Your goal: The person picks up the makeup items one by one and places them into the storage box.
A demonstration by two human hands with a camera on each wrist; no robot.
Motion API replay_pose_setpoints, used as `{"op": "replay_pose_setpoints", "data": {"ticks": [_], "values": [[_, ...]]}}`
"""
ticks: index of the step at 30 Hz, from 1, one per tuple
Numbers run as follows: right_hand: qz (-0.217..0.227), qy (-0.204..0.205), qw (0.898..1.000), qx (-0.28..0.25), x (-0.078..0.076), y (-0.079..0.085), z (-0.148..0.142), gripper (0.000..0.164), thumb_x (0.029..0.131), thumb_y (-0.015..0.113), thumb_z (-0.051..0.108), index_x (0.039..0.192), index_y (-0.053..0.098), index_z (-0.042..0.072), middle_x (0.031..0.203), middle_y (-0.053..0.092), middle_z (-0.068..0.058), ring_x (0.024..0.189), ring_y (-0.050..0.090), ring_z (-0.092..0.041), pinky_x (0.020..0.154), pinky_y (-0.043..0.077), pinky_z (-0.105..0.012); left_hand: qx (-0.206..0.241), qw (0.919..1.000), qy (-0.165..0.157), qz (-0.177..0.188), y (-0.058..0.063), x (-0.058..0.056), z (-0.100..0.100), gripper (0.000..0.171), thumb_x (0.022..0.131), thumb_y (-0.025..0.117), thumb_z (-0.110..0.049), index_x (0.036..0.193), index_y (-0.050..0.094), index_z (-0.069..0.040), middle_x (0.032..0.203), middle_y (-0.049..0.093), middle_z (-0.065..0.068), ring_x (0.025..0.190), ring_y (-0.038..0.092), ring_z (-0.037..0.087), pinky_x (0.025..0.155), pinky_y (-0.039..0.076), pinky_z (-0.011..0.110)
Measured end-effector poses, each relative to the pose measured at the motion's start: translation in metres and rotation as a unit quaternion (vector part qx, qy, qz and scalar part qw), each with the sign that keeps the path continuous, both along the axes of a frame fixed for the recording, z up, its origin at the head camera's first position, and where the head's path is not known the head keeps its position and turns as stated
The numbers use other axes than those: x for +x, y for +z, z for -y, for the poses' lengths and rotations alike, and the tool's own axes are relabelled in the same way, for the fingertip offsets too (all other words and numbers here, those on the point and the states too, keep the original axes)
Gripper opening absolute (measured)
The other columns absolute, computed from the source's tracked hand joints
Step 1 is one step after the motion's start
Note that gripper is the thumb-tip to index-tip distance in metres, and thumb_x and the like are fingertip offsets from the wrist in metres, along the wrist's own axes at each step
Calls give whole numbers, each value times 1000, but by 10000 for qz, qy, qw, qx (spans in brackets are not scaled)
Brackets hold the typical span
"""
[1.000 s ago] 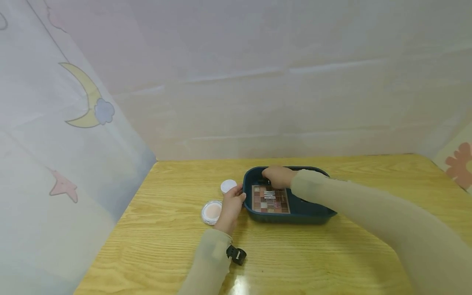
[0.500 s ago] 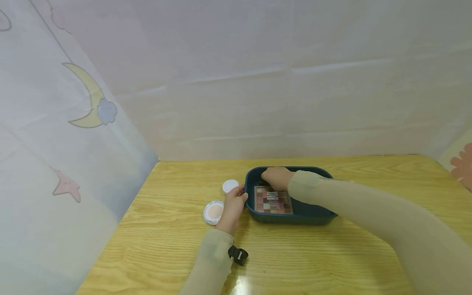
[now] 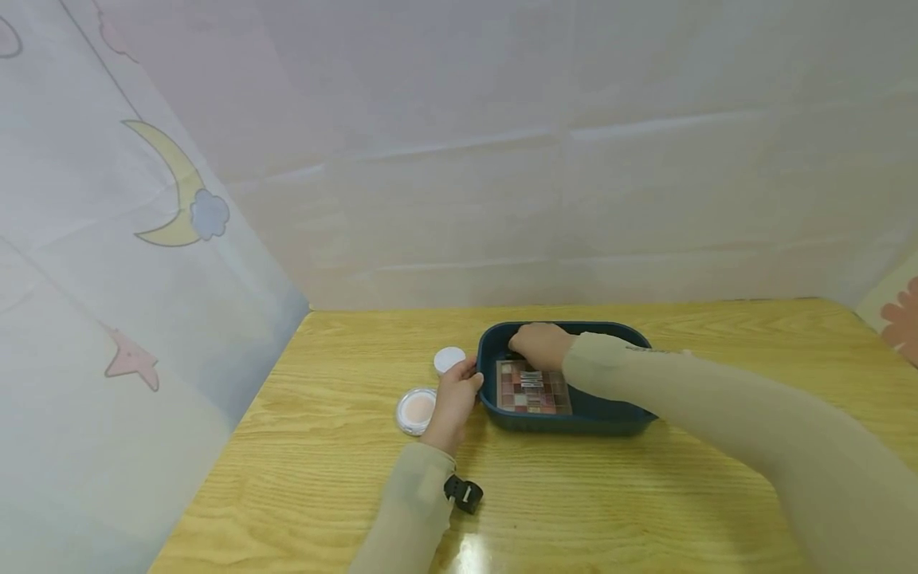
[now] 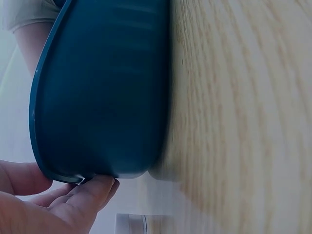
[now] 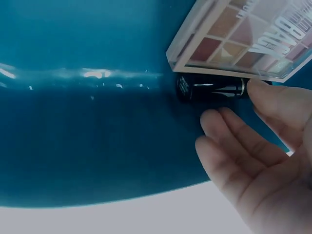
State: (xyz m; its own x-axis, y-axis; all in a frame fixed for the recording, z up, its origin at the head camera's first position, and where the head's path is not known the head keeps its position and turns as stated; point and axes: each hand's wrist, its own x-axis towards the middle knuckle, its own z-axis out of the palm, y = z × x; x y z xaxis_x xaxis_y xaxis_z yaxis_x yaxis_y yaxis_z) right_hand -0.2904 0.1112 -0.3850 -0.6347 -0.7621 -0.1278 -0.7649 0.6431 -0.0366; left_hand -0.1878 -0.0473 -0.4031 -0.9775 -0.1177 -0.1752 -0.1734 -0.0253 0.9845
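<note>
- Slightly farther left within the tray [image 3: 566,426] than a second ago is the right grip [image 3: 541,346], its fingers now covering most of a dark thing that showed beneath them then. The left grip [image 3: 454,399] has kept its place at the tray's end.
- Moon [image 3: 185,179] and star [image 3: 132,359]: printed on the cloth [image 3: 72,438], well to the left of both grips.
- Compact [image 3: 416,410]: flat on the worktop [image 3: 308,478], just left of the left grip, round, with a clear edge and a beige middle.
- Left sleeve [image 3: 409,510]: pale, behind the left grip, with a black strap [image 3: 464,494] at its right side.
- White disc [image 3: 448,359]: on the worktop just beyond the left grip, partly hidden by its fingers.
- Left grip: narrow, holding the tray's left end, thumb at the rim and fingertips against the outer wall.
- Tray: dark blue, standing on the worktop, right of the left grip and around the right one.
- Black tube [image 5: 212,88]: lying in the tray at the right grip, along the palette's edge.
- Palette [image 3: 534,388]: in the tray, on the near side of the right grip, its colours in a grid.
- Right grip: fairly wide, thumb apart from fingers; whether the thumb touches the tube's end or hovers over it, I cannot tell.
- Right sleeve [image 3: 703,399]: pale, right of the right grip, crossing the tray.
- Flower [image 3: 905,323]: printed, far right of the right grip.
</note>
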Motion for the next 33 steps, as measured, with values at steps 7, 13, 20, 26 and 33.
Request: {"op": "replay_pose_setpoints", "data": {"ticks": [7, 13, 20, 26, 33], "values": [[810, -525, 9947, -357, 5, 12, -8, 33, 93, 54, -11, 125, 61, -4, 124, 61, -20, 114, 58, -34, 93, 49, -43, -8, 10000, 1, -9, 0, 0, 2, 41, 100, 42, 2, 140, 44, 9, 136, 50, 26, 124, 50, 35, 99, 44, 45], [1045, -672, 9895, -740, -2, 15, -20, 35, 93, 58, -6, 127, 58, -5, 127, 58, -22, 116, 56, -37, 92, 50, -44, -96, 10000, 20, -15, 1, -1, 5, 40, 100, 42, 1, 140, 45, 8, 136, 51, 24, 123, 51, 34, 96, 46, 43], [1057, -823, 9835, -1215, 11, 35, -37, 33, 93, 59, -3, 125, 58, -9, 124, 59, -25, 108, 60, -36, 89, 50, -45, -73, 10000, 56, 26, -1, -3, 4, 40, 100, 43, 2, 138, 46, 9, 134, 52, 25, 120, 53, 33, 93, 48, 40], [1130, -1028, 9729, -1737, 20, 45, -61, 32, 93, 58, -3, 124, 57, -11, 118, 60, -26, 91, 61, -30, 79, 51, -44, -82, 9999, 9, 119, 0, -2, 4, 40, 101, 43, 1, 140, 46, 7, 136, 52, 23, 121, 52, 32, 96, 46, 42], [1053, -1057, 9696, -1939, 27, 57, -83, 31, 93, 60, -1, 121, 58, -13, 98, 63, -20, 74, 57, -19, 72, 51, -43, -113, 9998, 20, 132, 1, -2, 5, 40, 101, 43, -1, 141, 45, 5, 136, 51, 21, 122, 51, 31, 95, 46, 41]]}}
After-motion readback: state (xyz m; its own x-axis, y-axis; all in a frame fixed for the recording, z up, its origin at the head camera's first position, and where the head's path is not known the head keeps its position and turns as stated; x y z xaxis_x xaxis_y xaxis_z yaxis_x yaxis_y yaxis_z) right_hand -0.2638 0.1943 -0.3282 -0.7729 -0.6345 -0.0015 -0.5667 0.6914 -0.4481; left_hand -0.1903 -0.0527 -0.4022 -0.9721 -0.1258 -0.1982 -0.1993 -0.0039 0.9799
